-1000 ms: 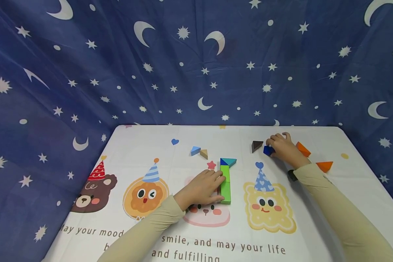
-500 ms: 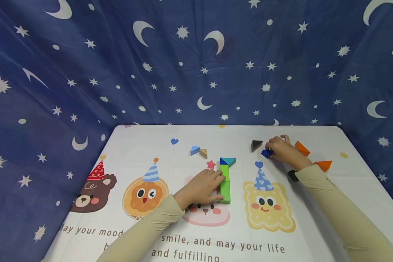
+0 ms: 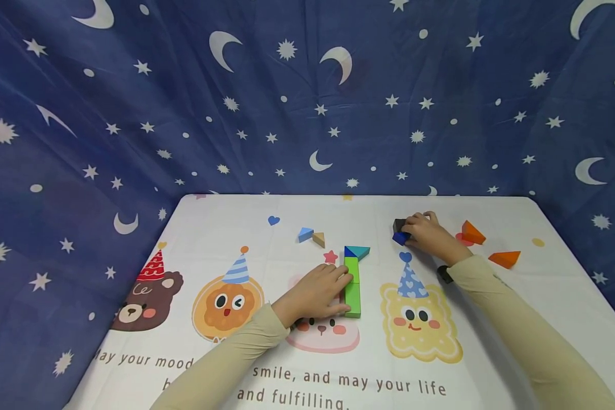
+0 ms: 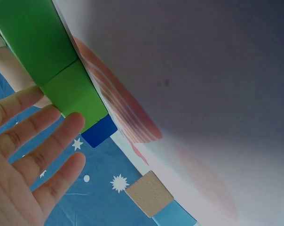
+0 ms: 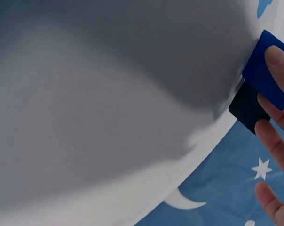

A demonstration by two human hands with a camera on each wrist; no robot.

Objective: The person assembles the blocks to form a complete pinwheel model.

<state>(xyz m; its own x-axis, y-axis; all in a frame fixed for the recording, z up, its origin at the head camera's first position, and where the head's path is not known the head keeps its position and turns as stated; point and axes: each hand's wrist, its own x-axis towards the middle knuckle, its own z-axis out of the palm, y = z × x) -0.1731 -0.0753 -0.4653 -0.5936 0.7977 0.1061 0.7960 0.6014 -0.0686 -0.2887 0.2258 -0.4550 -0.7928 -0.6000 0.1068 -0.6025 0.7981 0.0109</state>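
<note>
In the head view, my left hand (image 3: 315,290) rests beside two green blocks (image 3: 353,299) laid end to end, fingers lightly curved against them. The left wrist view shows those fingers extended, their tips at the green side. A blue triangular block (image 3: 349,252) and a teal triangular block (image 3: 361,251) adjoin the far end. At the right, my right hand (image 3: 433,234) pinches a dark blue block (image 3: 401,239) between thumb and fingers. Against it stands a dark brown triangular block (image 3: 397,225); in the right wrist view, fingertips also reach this dark block (image 5: 249,108).
Two orange triangular blocks (image 3: 505,259) lie right of my right hand. A light blue block (image 3: 305,234) and a natural wood block (image 3: 319,239) touch each other behind my left hand. A starry blue curtain (image 3: 266,114) hangs behind the white printed tablecloth (image 3: 236,228).
My right hand has moved left with the dark blue block, from a spot apart to the near side of the dark brown block. The left hand and green blocks have stayed put.
</note>
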